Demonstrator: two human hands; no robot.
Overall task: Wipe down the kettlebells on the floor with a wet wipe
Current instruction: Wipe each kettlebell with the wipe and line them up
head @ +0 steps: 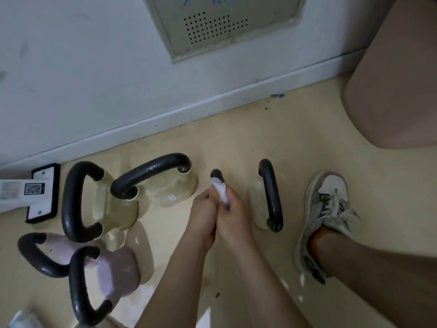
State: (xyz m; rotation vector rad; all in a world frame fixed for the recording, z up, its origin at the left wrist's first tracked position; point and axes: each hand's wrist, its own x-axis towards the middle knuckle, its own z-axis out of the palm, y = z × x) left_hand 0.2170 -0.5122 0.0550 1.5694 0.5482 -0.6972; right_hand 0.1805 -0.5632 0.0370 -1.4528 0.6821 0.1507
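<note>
crouching over kettlebells ranged near the floor's far edge, a person has the wiping step in hand on one handle. toward the floor's left edge, two pink kettlebells (118, 273) and two cream kettlebells (106, 204) stand close together. one cream handle glistens, so these look already wiped. at centre the left hand (204, 211) and right hand (235, 214) press together, fingers curled tight around a bunched wet wipe (221, 189) clamped on a black handle (217, 174). the next move likely calls for drawing the wipe along that handle, then over the bell's body, then shifting to the lone cream kettlebell (256, 204) just right, near a shoe (328, 209). the hands hide the gripped bell's body and most of its handle, and which fingers pinch the wipe cannot be made out.
</note>
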